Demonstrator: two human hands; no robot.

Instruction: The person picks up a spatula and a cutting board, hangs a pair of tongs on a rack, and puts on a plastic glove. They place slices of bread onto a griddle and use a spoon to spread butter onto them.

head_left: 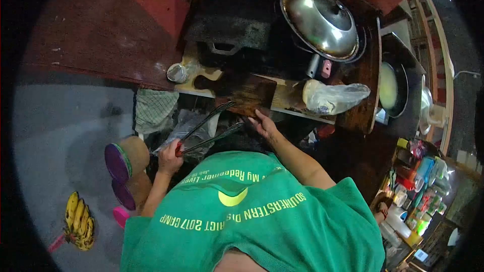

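My left hand (pixel 171 158) is closed around the red-handled end of a pair of long dark tongs (pixel 201 123). The tongs' arms are spread, their tips pointing right toward my other hand. With thumb and fingers at its near edge, my right hand (pixel 263 125) grips a dark brown wooden board (pixel 252 94). The board lies level by the counter's front, and the undersides of my right fingers are hidden. Left of the board stands a small jar (pixel 177 73). A clear plastic bag (pixel 339 97) with a pale container in it sits to the right.
A domed metal lid (pixel 320 20) covers a pan at the back, near a dark stove-like box (pixel 229 35). Further right is a pan of yellowish liquid (pixel 388 86). A checked cloth (pixel 155 110) hangs at the counter front. Bananas (pixel 79 221) are at lower left, near stools (pixel 118 163).
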